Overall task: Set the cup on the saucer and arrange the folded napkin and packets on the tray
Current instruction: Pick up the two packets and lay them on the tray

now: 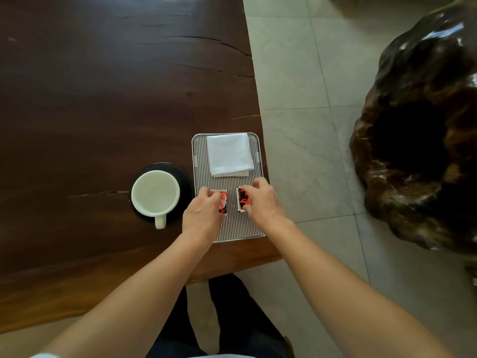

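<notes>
A white cup (154, 193) stands on a black saucer (184, 187) on the dark wooden table, its handle pointing toward me. To its right lies a ribbed metal tray (233, 226). A folded white napkin (229, 154) rests on the tray's far half. Two red-and-black packets lie side by side on the near half. My left hand (202, 215) pinches the left packet (223, 201). My right hand (260, 200) pinches the right packet (242, 200). Both packets are partly covered by my fingers.
The tray sits close to the table's right edge (265, 156), beyond which is a pale tiled floor (304, 99). A large dark glossy wooden stump (418, 140) stands on the floor at the right. My legs show below the table's near edge.
</notes>
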The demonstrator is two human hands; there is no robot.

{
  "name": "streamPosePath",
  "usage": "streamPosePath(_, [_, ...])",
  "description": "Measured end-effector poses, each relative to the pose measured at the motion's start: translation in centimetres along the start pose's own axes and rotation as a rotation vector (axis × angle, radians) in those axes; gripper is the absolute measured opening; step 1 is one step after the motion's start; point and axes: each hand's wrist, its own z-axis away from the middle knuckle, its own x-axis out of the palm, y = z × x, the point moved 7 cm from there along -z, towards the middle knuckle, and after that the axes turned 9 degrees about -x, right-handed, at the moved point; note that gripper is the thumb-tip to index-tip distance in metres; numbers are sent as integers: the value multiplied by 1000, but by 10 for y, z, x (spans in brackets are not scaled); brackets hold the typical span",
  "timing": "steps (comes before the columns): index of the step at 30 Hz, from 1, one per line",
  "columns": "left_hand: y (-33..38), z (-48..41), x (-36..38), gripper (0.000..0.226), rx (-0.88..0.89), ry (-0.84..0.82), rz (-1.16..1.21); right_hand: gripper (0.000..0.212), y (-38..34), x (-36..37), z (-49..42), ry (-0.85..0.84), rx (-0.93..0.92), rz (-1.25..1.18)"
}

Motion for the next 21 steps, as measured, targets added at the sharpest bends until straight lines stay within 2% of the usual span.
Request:
streamPosePath(10, [3, -7, 5, 37, 14, 64, 35, 42, -1, 12, 6, 16, -35, 47])
streamPosePath(15, [6, -8, 4, 38, 27, 67, 5, 30, -3, 8, 3, 2, -32, 60])
streamPosePath(21, [6, 2, -6, 34, 15, 35, -20, 28, -4, -11, 16, 7, -36, 71])
